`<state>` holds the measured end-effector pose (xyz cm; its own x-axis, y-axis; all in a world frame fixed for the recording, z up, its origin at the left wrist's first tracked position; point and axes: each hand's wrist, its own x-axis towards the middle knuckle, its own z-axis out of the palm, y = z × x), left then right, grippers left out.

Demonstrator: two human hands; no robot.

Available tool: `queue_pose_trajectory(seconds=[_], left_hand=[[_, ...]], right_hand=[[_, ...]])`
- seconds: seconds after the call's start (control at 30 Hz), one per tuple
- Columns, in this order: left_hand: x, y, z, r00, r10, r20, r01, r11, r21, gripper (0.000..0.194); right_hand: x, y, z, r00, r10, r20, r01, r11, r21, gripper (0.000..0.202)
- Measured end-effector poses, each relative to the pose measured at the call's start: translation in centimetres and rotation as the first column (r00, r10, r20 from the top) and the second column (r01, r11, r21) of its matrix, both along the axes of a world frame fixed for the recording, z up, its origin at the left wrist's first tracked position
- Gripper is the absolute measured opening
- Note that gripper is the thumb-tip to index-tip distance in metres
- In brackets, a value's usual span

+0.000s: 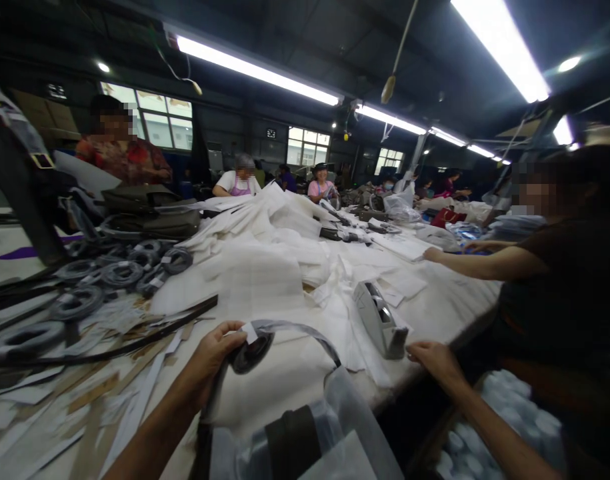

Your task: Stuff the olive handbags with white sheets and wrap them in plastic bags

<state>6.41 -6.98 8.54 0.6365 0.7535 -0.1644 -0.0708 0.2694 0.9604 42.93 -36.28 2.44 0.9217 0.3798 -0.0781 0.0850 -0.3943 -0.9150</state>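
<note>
My left hand (219, 357) is closed on a dark coiled strap (252, 353), with a small white piece at the thumb tip. Below the strap, at the bottom of the view, a dark bag (292, 440) is partly covered in clear plastic and white sheet. A plastic-wrapped handle (297, 327) arches up from this bag towards my left hand. Over on the right, my right hand (437, 363) has its fingers pinched together beside the cutting end of a grey tape dispenser (377, 320). Whatever those fingertips hold is too small to make out.
White sheets (265, 260) are heaped across the table. Wrapped strap coils (122, 273) and paper scraps (99, 393) lie left, near stacked dark bags (149, 213). A co-worker's arm (485, 263) reaches in from the right. White rolls (499, 420) fill a container below the table edge.
</note>
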Motion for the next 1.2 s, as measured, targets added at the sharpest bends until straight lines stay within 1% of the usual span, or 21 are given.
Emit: queue_pose_trajectory(seconds=[0.07, 0.13, 0.2, 0.23, 0.27, 0.3, 0.33, 0.37, 0.4, 0.47, 0.5, 0.57, 0.73, 0.87, 0.93, 1.0, 1.03, 1.07, 1.1, 1.13, 1.2], left_hand=[[0.0, -0.5, 0.2, 1.0, 0.002, 0.014, -0.003, 1.0, 0.013, 0.044], [0.2, -0.8, 0.1, 1.0, 0.001, 0.027, -0.002, 0.999, 0.04, 0.042], [0.6, -0.9, 0.0, 0.999, -0.003, 0.041, 0.0, 0.997, 0.084, 0.041], [0.7, -1.0, -0.1, 0.999, -0.002, 0.041, -0.002, 0.995, 0.105, 0.041], [0.9, -1.1, -0.2, 0.999, 0.001, 0.04, -0.007, 0.992, 0.129, 0.041], [0.9, -1.3, -0.2, 0.999, 0.009, 0.032, -0.014, 0.987, 0.159, 0.04], [0.9, -1.5, -0.2, 1.0, 0.013, 0.019, -0.017, 0.981, 0.193, 0.038], [0.9, -1.7, -0.1, 1.0, 0.015, 0.005, -0.016, 0.973, 0.23, 0.036], [0.8, -1.9, -0.1, 1.0, 0.017, -0.008, -0.014, 0.963, 0.268, 0.034], [0.6, -2.3, 0.1, 0.999, 0.015, -0.028, -0.004, 0.942, 0.335, 0.031], [0.5, -2.4, 0.1, 0.999, 0.013, -0.03, -0.002, 0.936, 0.351, 0.029], [0.4, -2.6, 0.1, 1.0, 0.017, -0.018, -0.01, 0.932, 0.363, 0.028], [0.6, -2.4, -0.2, 0.999, 0.037, 0.001, -0.035, 0.932, 0.361, 0.027], [0.8, -2.0, -0.6, 0.999, 0.042, 0.0, -0.04, 0.951, 0.307, 0.027], [0.8, -1.8, -0.8, 1.0, 0.024, 0.016, -0.027, 0.964, 0.264, 0.026], [0.9, -1.8, -0.8, 0.999, -0.009, 0.046, -0.001, 0.975, 0.221, 0.025], [0.8, -1.8, -0.7, 0.998, -0.026, 0.06, 0.014, 0.979, 0.204, 0.025], [0.8, -1.7, -0.7, 0.997, -0.043, 0.071, 0.029, 0.981, 0.193, 0.025], [0.8, -1.7, -0.6, 0.995, -0.06, 0.077, 0.045, 0.982, 0.186, 0.026], [0.8, -1.7, -0.5, 0.994, -0.079, 0.078, 0.063, 0.981, 0.182, 0.028], [0.8, -1.6, -0.4, 0.992, -0.104, 0.077, 0.089, 0.98, 0.176, 0.032]], right_hand=[[-0.7, -0.1, 0.1, 1.0, 0.022, -0.021, -0.022, 1.0, -0.011, 0.022], [-2.4, 1.1, 0.4, 0.997, 0.027, -0.067, -0.023, 0.998, 0.063, 0.03], [-5.7, 3.5, 1.1, 0.992, 0.072, -0.105, -0.051, 0.981, 0.186, 0.04], [-7.9, 5.0, 1.8, 0.986, 0.132, -0.104, -0.102, 0.963, 0.247, 0.043], [-10.3, 6.6, 2.7, 0.973, 0.211, -0.097, -0.172, 0.935, 0.309, 0.044], [-12.9, 8.3, 3.7, 0.938, 0.332, -0.096, -0.278, 0.89, 0.361, 0.045], [-15.4, 9.9, 4.7, 0.893, 0.442, -0.088, -0.375, 0.837, 0.398, 0.048], [-17.7, 11.3, 5.6, 0.829, 0.555, -0.071, -0.476, 0.765, 0.434, 0.055], [-19.6, 12.6, 6.3, 0.78, 0.622, -0.059, -0.528, 0.707, 0.47, 0.061], [-22.4, 14.5, 7.1, 0.738, 0.674, -0.033, -0.566, 0.644, 0.516, 0.06], [-23.1, 15.2, 7.1, 0.743, 0.669, -0.021, -0.56, 0.639, 0.528, 0.056], [-23.7, 16.1, 6.6, 0.769, 0.639, -0.003, -0.54, 0.654, 0.53, 0.049], [-23.2, 17.6, 4.8, 0.804, 0.595, -0.005, -0.518, 0.704, 0.485, 0.045], [-23.2, 18.5, 3.9, 0.823, 0.566, 0.04, -0.516, 0.717, 0.469, 0.042], [-22.9, 18.8, 3.6, 0.827, 0.556, 0.086, -0.539, 0.739, 0.404, 0.041], [-22.2, 18.8, 3.6, 0.821, 0.523, 0.228, -0.568, 0.784, 0.249, 0.038], [-21.7, 18.8, 3.7, 0.796, 0.49, 0.355, -0.566, 0.811, 0.15, 0.036], [-21.2, 18.7, 4.0, 0.732, 0.453, 0.509, -0.552, 0.832, 0.053, 0.033], [-20.8, 18.6, 4.4, 0.619, 0.418, 0.665, -0.536, 0.844, -0.031, 0.029], [-20.3, 18.5, 4.9, 0.467, 0.387, 0.795, -0.523, 0.846, -0.104, 0.025], [-19.7, 18.3, 6.2, 0.138, 0.35, 0.926, -0.511, 0.826, -0.236, 0.019]])
